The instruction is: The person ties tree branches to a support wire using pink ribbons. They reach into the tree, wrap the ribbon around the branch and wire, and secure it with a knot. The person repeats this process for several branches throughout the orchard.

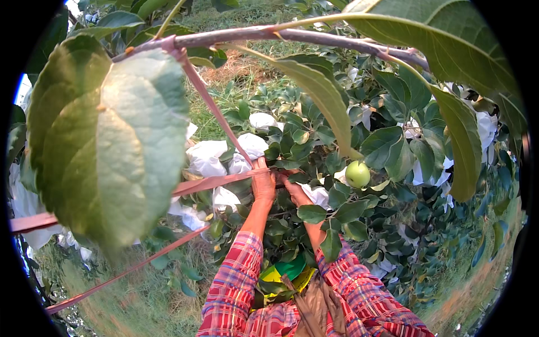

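Both my arms, in red plaid sleeves, reach forward into a leafy fruit tree. My left hand (pixel 263 184) is closed where two runs of a flat pinkish-brown strap (pixel 216 181) meet, its fingers around the strap. Close beside it on the right, my right hand (pixel 293 191) has curled fingers, partly covered by leaves and the branch; what they grip is hidden. White bags (pixel 206 157) hang just left of my hands, and another white bag (pixel 315 195) touches the area by my right wrist. A bare green apple (pixel 357 174) hangs to the right.
A thin branch (pixel 314 36) crosses close in front at the top, and the strap runs up to it. One large leaf (pixel 106 140) blocks much of the left side. A lower strap (pixel 129 271) slants across the left. Green and yellow material (pixel 286 272) lies at my front.
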A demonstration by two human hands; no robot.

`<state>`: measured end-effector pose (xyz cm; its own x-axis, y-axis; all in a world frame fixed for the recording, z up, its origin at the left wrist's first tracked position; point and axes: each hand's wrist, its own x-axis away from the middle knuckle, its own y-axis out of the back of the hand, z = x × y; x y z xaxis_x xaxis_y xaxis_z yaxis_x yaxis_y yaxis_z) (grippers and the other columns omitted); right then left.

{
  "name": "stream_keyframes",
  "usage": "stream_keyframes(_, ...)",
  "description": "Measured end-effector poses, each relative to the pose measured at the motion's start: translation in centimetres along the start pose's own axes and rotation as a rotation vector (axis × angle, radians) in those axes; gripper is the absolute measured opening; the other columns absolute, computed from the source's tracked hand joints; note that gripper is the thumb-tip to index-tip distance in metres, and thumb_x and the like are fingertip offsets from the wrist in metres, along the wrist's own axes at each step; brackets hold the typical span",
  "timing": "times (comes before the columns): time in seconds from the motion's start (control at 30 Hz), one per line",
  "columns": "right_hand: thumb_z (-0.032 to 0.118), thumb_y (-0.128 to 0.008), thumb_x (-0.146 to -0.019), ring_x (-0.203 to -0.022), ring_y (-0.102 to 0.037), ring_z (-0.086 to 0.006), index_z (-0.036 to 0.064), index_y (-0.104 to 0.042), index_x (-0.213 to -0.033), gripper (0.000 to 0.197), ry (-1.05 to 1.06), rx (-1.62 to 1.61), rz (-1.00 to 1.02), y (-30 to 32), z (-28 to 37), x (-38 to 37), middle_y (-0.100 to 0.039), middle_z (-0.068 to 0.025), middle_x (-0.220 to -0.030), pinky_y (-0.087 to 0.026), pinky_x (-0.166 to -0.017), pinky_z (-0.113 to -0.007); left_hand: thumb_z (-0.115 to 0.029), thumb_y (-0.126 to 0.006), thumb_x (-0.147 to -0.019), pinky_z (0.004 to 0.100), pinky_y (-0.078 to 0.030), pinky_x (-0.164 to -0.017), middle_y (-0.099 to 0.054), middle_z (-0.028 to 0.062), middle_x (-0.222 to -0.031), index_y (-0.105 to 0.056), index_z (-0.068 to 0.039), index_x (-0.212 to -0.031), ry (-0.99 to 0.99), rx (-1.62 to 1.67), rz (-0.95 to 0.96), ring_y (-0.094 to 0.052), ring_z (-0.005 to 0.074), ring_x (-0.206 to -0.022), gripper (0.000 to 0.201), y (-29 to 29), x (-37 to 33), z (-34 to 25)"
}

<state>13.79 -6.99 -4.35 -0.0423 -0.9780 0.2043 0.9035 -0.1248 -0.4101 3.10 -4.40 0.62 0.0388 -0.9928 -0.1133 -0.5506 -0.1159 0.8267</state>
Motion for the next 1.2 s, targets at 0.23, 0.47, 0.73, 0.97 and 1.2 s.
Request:
stream_keyframes(0.23, 0.012, -0.062, -0.085, -0.090, -0.059, -0.0161, 0.0017, -0.061, -0.107, 0.025, 0.135, 0.089, -0.302, -2.0, -2.8, -1.2, -0.065, -0.0073, -0.101, -0.044, -0.083, -0.031, -0.004, -0.069, -0.071, 0.0462, -0.046, -0.077, -0.059, 0.0206, -0.095, -0.049, -0.001, -0.103, 0.030, 0.093, 0.007, -0.058, 0.0402, -0.089, 0.038, -0.2, -0.8, 0.1)
stream_keyframes(0.47, 0.006, -0.066, -0.080, -0.085, -0.058, -0.0127, 0.0020, -0.064, -0.102, 0.023, -0.053, -0.266, -0.564, -5.3, -2.2, -1.0, -0.066, -0.0046, -0.096, -0.046, -0.075, -0.029, -0.001, -0.063, -0.070, 0.0460, -0.047, -0.076, -0.063, 0.0211, -0.087, -0.052, -0.001, -0.098, -0.030, 0.086, -0.019, -0.060, 0.0402, -0.085, 0.029, -0.8, -1.0, 1.0)
stream_keyframes(0.73, 0.004, -0.065, -0.081, -0.082, -0.060, -0.0165, 0.0011, -0.063, -0.102, 0.021, -0.171, -0.519, -0.493, -5.8, -2.6, -1.4, -0.066, -0.0066, -0.096, -0.049, -0.072, -0.030, -0.004, -0.060, -0.071, 0.0468, -0.047, -0.076, -0.063, 0.0226, -0.090, -0.052, -0.001, -0.100, 0.031, 0.153, 0.035, -0.059, 0.0418, -0.086, 0.030, -0.7, -1.1, 1.4)
stream_keyframes(0.97, 0.015, -0.056, -0.084, -0.097, -0.057, -0.0225, 0.0035, -0.059, -0.105, 0.024, -0.467, -0.823, -0.066, -2.7, -2.7, -1.7, -0.062, -0.0084, -0.105, -0.045, -0.089, -0.037, -0.005, -0.058, -0.072, 0.0477, -0.048, -0.073, -0.063, 0.0228, -0.082, -0.057, 0.001, -0.088, -0.043, 0.120, -0.003, -0.059, 0.0417, -0.079, 0.017, -0.4, -1.1, 1.5)
stream_keyframes(1.2, 0.017, -0.060, -0.082, -0.096, -0.058, -0.0224, 0.0079, -0.059, -0.103, 0.023, -0.389, -0.712, -0.016, -1.5, -3.7, -2.0, -0.063, -0.0072, -0.104, -0.047, -0.085, -0.039, -0.008, -0.055, -0.071, 0.0448, -0.049, -0.065, -0.063, 0.0242, -0.075, -0.064, 0.003, -0.081, -0.099, 0.143, -0.015, -0.061, 0.0407, -0.070, 0.017, 0.1, -1.6, 0.6)
